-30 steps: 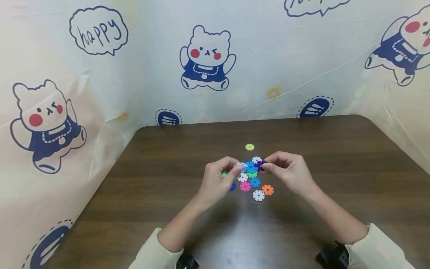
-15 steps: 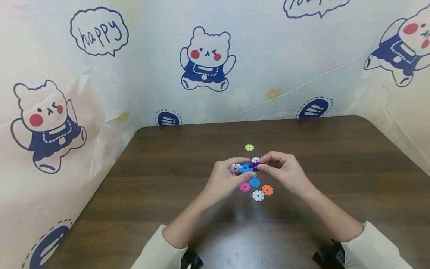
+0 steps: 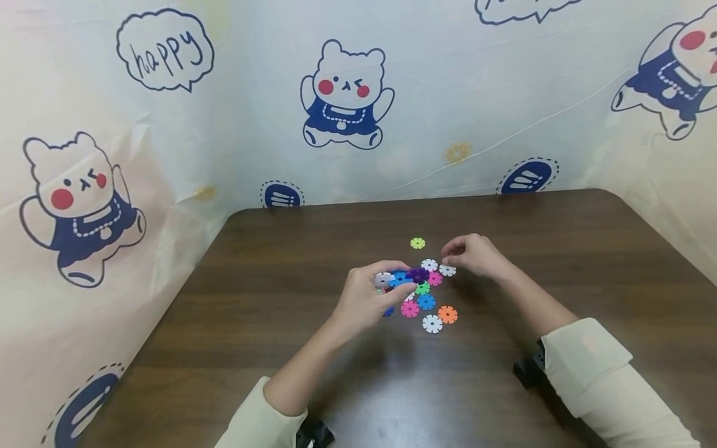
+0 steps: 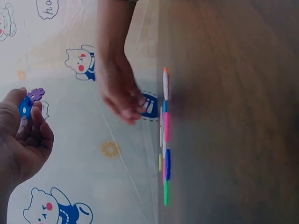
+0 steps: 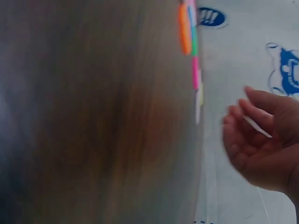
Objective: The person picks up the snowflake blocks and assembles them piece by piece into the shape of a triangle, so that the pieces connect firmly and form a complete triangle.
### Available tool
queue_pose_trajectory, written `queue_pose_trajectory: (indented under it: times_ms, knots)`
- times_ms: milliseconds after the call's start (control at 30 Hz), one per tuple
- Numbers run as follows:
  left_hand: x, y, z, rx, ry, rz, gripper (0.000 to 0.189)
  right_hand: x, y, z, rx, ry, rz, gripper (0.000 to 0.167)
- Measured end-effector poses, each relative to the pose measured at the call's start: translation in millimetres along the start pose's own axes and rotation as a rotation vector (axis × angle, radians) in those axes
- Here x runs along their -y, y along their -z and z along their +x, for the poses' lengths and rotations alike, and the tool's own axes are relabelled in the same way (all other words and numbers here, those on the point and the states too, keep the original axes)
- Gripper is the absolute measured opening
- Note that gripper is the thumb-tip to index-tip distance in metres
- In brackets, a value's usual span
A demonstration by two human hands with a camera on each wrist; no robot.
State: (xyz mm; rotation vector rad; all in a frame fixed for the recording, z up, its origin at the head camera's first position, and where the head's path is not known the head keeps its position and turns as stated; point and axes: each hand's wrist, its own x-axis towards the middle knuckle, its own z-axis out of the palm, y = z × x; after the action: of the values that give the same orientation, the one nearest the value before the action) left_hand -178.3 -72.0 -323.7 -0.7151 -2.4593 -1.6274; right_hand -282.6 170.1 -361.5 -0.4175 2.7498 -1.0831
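Observation:
Three plastic interlocking discs, a white, a blue [image 3: 400,278] and a purple one [image 3: 419,275], are joined in a row. My left hand [image 3: 361,302] grips this row between thumb and fingers above the table; the left wrist view shows the purple disc [image 4: 36,95] jutting past the fingertips. To the right, my right hand [image 3: 478,255] hovers over the table with fingers loosely bent, its tips close by a loose white disc [image 3: 447,270] in the head view. In the right wrist view, nothing shows between the thumb and fingers of the right hand [image 5: 266,144].
Several loose discs lie under and around the hands: a yellow-green one [image 3: 417,243] farthest back, an orange one [image 3: 447,314] and a white one [image 3: 432,324] nearest the front. The brown table [image 3: 224,348] meets a patterned curtain [image 3: 241,124] behind.
My right hand lets go of the purple disc and moves right and back toward the white disc. My left hand, having shifted its grip along the row, now holds the joined discs alone.

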Motion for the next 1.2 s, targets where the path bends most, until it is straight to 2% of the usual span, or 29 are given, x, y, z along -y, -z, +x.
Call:
queue_pose_trajectory:
  times_ms: [100,200,433,533,733,967,1100,1200]
  knots:
    - [-0.7,-1.4,0.9,-0.010,-0.033,0.011,0.026,-10.2,-1.5,6.9,0.101,-0.040,-0.099,0.029]
    - [-0.5,-2.3,2.0,-0.025,-0.048,0.030,0.025,-15.2,-4.1,9.9,0.146,-0.051,-0.138,0.029]
    - [-1.1,-2.8,2.7,-0.019,-0.052,0.057,0.027,-14.7,-7.8,9.6,0.090,-0.046,-0.199,0.018]
    - [-1.1,-2.8,2.5,-0.022,-0.051,0.051,0.026,-13.8,-8.3,8.8,0.077,-0.044,-0.208,0.020]
    - [-1.2,-1.5,1.5,-0.027,-0.021,0.044,0.026,-14.2,-10.9,9.6,0.079,-0.049,-0.187,0.034]
    - [-0.5,0.2,1.3,-0.028,0.003,0.024,0.026,-15.6,-12.0,9.0,0.059,-0.049,-0.151,0.016]
    - [0.4,0.8,2.4,-0.020,0.008,0.010,0.026,-7.1,-6.5,0.7,0.041,-0.060,-0.049,0.009]
    - [1.0,1.4,3.3,-0.017,0.017,-0.005,0.026,7.6,-0.1,-10.5,0.020,-0.045,0.058,0.011]
